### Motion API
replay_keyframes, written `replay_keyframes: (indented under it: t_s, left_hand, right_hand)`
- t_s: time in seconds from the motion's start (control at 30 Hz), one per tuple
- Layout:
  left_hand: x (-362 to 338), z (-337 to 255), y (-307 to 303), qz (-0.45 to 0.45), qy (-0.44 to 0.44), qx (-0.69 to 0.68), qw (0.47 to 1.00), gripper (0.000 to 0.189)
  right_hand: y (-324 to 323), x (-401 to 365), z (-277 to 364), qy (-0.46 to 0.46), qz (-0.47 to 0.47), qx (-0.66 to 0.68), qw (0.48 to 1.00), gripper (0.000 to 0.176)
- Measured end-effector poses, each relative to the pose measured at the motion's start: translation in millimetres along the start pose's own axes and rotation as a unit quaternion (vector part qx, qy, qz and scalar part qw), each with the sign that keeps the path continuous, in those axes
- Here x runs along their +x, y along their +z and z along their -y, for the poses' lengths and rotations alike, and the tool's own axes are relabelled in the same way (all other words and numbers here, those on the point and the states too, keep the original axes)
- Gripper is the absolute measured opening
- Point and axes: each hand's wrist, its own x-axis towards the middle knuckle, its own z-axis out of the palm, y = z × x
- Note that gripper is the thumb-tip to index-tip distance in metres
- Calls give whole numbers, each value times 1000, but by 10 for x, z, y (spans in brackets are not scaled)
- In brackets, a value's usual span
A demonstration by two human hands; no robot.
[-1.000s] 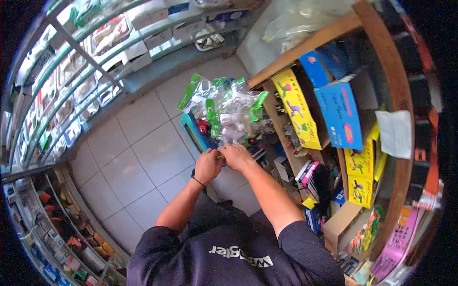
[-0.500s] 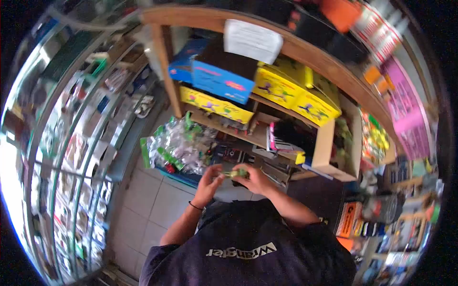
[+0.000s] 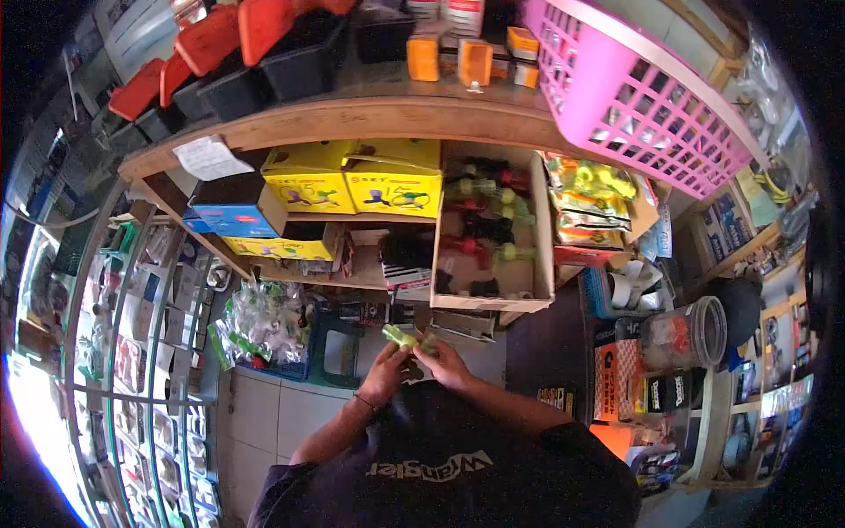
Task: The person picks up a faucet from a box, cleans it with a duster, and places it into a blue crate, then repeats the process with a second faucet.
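Observation:
My left hand (image 3: pixel 382 377) and my right hand (image 3: pixel 445 363) meet in front of my chest. Between their fingers is a small yellow-green part (image 3: pixel 400 337), whose exact kind I cannot tell. One end sticks out past my left fingertips, and the right fingers pinch around the other end. Just beyond the hands stands an open cardboard box (image 3: pixel 502 295) on the shelf. Red, black and yellow-green pieces (image 3: pixel 517 253) of similar look lie in it in rows.
Yellow boxes (image 3: pixel 393 191) and a blue box (image 3: pixel 236 218) fill the wooden shelf (image 3: pixel 352 116). A pink basket (image 3: pixel 607 97) hangs over the right side. Bagged goods (image 3: pixel 264 321) sit in a crate at floor level. A glass display rack (image 3: pixel 132 400) runs along the left.
The view has swung to the right, bringing the cardboard box and pink basket to the fore. My hands have drawn closer together, and the yellow-green part now points up past the left fingers.

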Motion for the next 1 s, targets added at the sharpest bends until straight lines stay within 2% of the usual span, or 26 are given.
replay_keyframes:
  t_s: [0.03, 0.07, 0.13, 0.17, 0.2, 0.23, 0.27, 0.33, 0.43, 0.5, 0.57, 0.67, 0.7, 0.73, 0.8, 0.87, 0.9, 0.93, 0.97, 1.0]
  left_hand:
    - [-17, 34, 158, -42, 94, 86, 991, 27]
    - [11, 73, 193, -48, 97, 91, 990, 27]
    - [75, 188, 223, -80, 78, -107, 988, 26]
    - [58, 205, 264, -90, 88, -110, 986, 26]
    - [0, 209, 305, -70, 88, -136, 984, 27]
    - [-65, 207, 337, -50, 90, -161, 982, 29]
    - [-130, 203, 370, -64, 103, -167, 978, 29]
    - [-280, 252, 430, -107, 116, -188, 969, 30]
    - [-479, 372, 394, -87, 153, -247, 953, 31]
    - [-582, 419, 339, -84, 192, -266, 941, 31]
    - [-655, 526, 259, -122, 201, -282, 930, 32]
    - [-802, 493, 252, -192, 245, -306, 900, 33]
    - [-793, 601, 29, -188, 277, -307, 891, 33]
    - [-849, 541, -7, -228, 286, -312, 877, 34]
    - [-975, 472, -156, -229, 329, -312, 861, 36]
    - [-1086, 352, -216, -245, 330, -318, 854, 37]
    - [-1106, 286, -240, -253, 323, -316, 855, 39]
    - [-1088, 225, -269, -251, 318, -314, 858, 39]
    - [-1057, 163, -295, -245, 342, -297, 857, 41]
    - [-1020, 98, -309, -237, 364, -280, 856, 44]
  right_hand:
    - [-196, -11, 76, 36, 33, -70, 996, 40]
    - [-338, 58, -43, 31, 39, -65, 997, 40]
    - [-633, 272, -353, -62, -101, -36, 992, 41]
    - [-856, 321, -143, 8, -88, -174, 981, 42]
    - [-1083, 350, 79, 74, -70, -309, 946, 44]
    - [-1316, 509, -240, -110, -164, -436, 878, 37]
    - [-1474, 706, -590, -292, -249, -527, 758, 35]
    - [-1540, 909, -647, -295, -207, -525, 771, 35]
    - [-1869, 1165, -702, -276, -131, -539, 784, 36]
    - [-1803, 1310, -741, -272, -89, -548, 786, 36]
    - [-1686, 1472, -788, -262, -52, -558, 786, 36]
    - [-1686, 1243, -1202, -233, 10, -574, 785, 36]
    - [-1535, 1058, -1086, -187, 26, -521, 832, 37]
    - [-1315, 680, -759, -136, 43, -466, 873, 38]
    - [-1054, 192, -319, 48, 167, -457, 873, 41]
    - [-975, -96, 137, -21, 294, -272, 916, 42]
    - [-923, -176, 284, -19, 294, -272, 916, 42]
    - [-857, -240, 405, -33, 335, -250, 908, 39]
    - [-788, -311, 521, -46, 372, -224, 900, 38]
    - [-715, -381, 676, -40, 361, -218, 906, 38]
